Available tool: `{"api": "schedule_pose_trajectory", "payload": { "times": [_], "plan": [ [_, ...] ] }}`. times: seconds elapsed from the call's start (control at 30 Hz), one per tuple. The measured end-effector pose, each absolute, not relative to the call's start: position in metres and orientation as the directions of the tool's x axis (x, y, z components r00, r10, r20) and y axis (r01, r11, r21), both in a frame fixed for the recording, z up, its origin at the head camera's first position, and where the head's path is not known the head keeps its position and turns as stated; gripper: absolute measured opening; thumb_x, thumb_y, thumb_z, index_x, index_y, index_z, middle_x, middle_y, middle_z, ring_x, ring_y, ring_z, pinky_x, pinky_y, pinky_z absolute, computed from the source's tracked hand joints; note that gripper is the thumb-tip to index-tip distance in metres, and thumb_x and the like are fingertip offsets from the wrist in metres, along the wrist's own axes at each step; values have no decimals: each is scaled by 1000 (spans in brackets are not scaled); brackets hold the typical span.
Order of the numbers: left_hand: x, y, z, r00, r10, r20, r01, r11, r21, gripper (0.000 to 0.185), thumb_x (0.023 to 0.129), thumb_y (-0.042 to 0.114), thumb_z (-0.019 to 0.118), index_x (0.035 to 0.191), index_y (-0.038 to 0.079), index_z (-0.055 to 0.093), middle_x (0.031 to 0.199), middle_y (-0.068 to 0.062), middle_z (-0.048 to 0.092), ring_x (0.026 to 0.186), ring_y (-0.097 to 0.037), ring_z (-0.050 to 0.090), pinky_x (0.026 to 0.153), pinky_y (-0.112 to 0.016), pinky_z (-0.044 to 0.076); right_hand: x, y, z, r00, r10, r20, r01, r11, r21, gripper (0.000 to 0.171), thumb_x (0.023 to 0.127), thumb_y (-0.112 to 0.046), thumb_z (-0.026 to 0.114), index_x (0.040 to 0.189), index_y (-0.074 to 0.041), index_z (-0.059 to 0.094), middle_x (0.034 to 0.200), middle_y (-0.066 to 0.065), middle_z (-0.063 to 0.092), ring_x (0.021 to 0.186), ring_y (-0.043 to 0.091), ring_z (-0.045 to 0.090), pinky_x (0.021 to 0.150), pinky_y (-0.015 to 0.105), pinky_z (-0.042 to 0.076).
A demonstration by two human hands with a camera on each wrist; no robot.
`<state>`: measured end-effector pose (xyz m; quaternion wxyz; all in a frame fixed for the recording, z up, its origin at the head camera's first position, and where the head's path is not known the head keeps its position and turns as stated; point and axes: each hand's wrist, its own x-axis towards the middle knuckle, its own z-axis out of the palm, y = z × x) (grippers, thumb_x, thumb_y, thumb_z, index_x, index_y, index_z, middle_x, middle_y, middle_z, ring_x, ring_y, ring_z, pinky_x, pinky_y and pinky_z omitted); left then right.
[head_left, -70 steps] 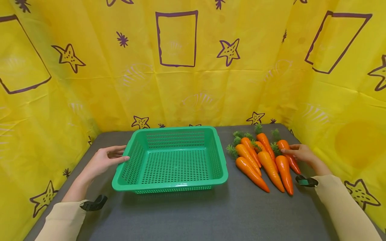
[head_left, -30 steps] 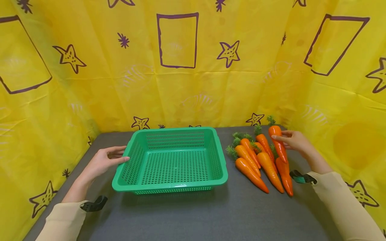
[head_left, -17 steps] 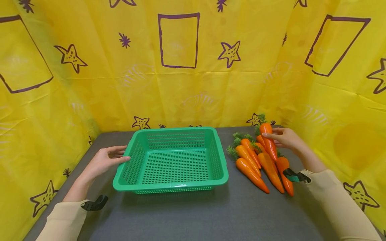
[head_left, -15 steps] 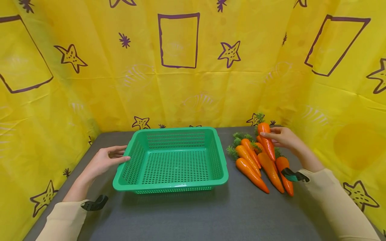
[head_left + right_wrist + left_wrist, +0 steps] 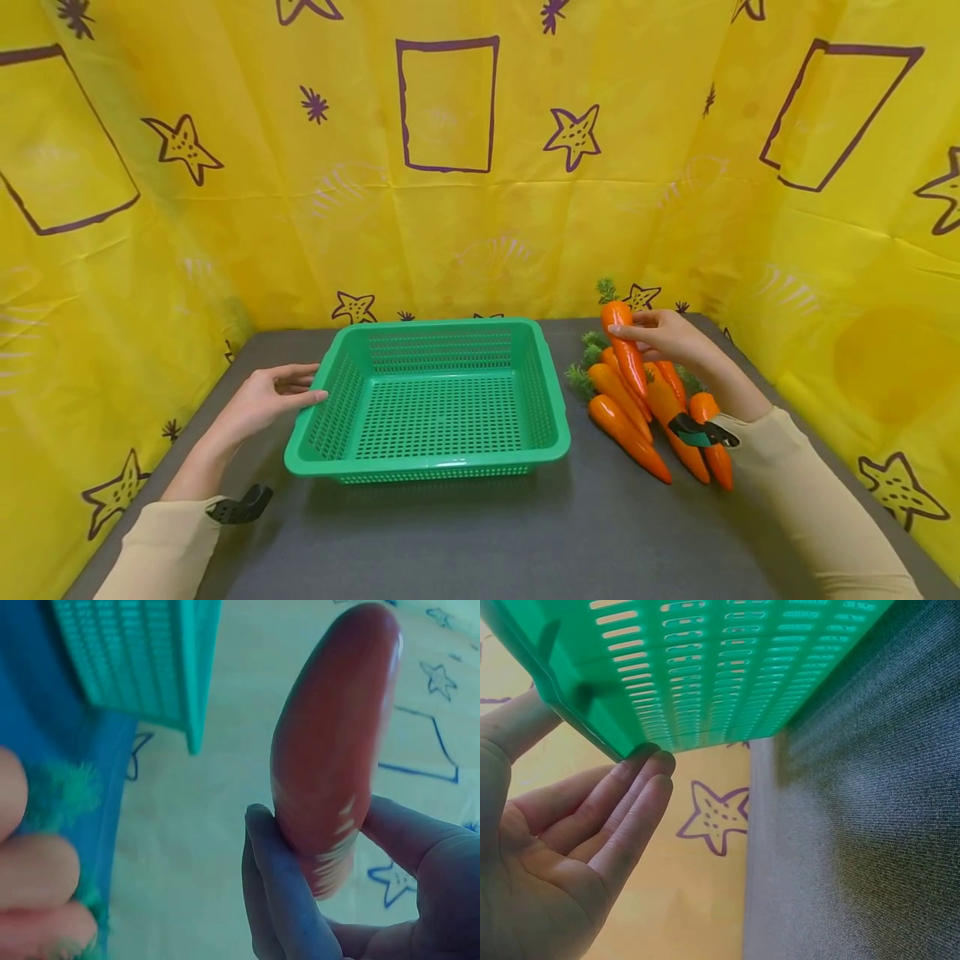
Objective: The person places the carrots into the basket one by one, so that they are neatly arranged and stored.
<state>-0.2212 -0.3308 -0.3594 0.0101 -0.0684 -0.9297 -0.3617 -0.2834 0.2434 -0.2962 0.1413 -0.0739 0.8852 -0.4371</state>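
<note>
My right hand (image 5: 667, 337) pinches an orange carrot (image 5: 625, 346) between thumb and fingers, its green leafy top upward. The carrot is raised over the other carrots (image 5: 628, 437), right of the green basket. In the right wrist view this carrot (image 5: 330, 750) appears large, with thumb and fingers on opposite sides. My left hand (image 5: 266, 400) holds the left rim of the green perforated basket (image 5: 427, 462), thumb over the rim. From the left wrist view, the fingertips (image 5: 660, 761) touch the basket's underside of the rim (image 5: 604, 742). The basket contains nothing.
Several carrots lie in a loose pile on the dark grey table (image 5: 465, 542), partly hidden by my right hand and wrist strap (image 5: 701, 431). A yellow patterned curtain (image 5: 450, 242) surrounds the table at the back and both sides.
My right hand has picked up a carrot from the right side of the pile, raised it and carried it left toward the basket. The left hand and basket stay put.
</note>
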Motion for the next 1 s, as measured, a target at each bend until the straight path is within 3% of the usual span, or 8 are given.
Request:
{"api": "schedule_pose_trajectory", "payload": {
  "times": [0.27, 0.47, 0.67, 1.0],
  "plan": [
    [-223, -331, -360, -988, 140, 67, 148, 723, 674, 68, 85, 45, 67, 139, 8, 49, 130, -20, 58, 113, -35, 59, 86, -46, 53, -288, 217, -294, -926, -335, -172, -41, 544, -838, 78, 91, -46, 59, 143, 5, 33, 134, 25, 50, 117, 35, 57, 91, 37, 52],
    [-222, -330, -358, -988, 137, 77, 153, 734, 662, 68, 84, 46, 68, 137, 7, 51, 126, -20, 60, 110, -34, 61, 86, -46, 53, -295, 190, -293, -905, -389, -172, -63, 523, -850, 70, 91, -45, 60, 136, 5, 44, 113, 17, 65, 98, 23, 66, 85, 36, 55],
    [-223, -329, -355, -986, 140, 91, 166, 746, 645, 68, 84, 46, 69, 135, 5, 52, 121, -21, 63, 106, -34, 63, 85, -47, 53, -300, 166, -290, -877, -444, -183, -71, 497, -865, 59, 91, -42, 60, 129, 2, 52, 100, 11, 69, 86, 17, 68, 82, 36, 56],
    [-223, -329, -350, -982, 165, 97, 189, 765, 615, 68, 83, 46, 70, 134, 4, 53, 118, -20, 65, 105, -34, 64, 85, -48, 53, -307, 123, -286, -853, -481, -201, -72, 490, -869, 54, 93, -34, 61, 129, 4, 53, 116, 19, 62, 92, 20, 68, 83, 35, 56]
  ]
}}
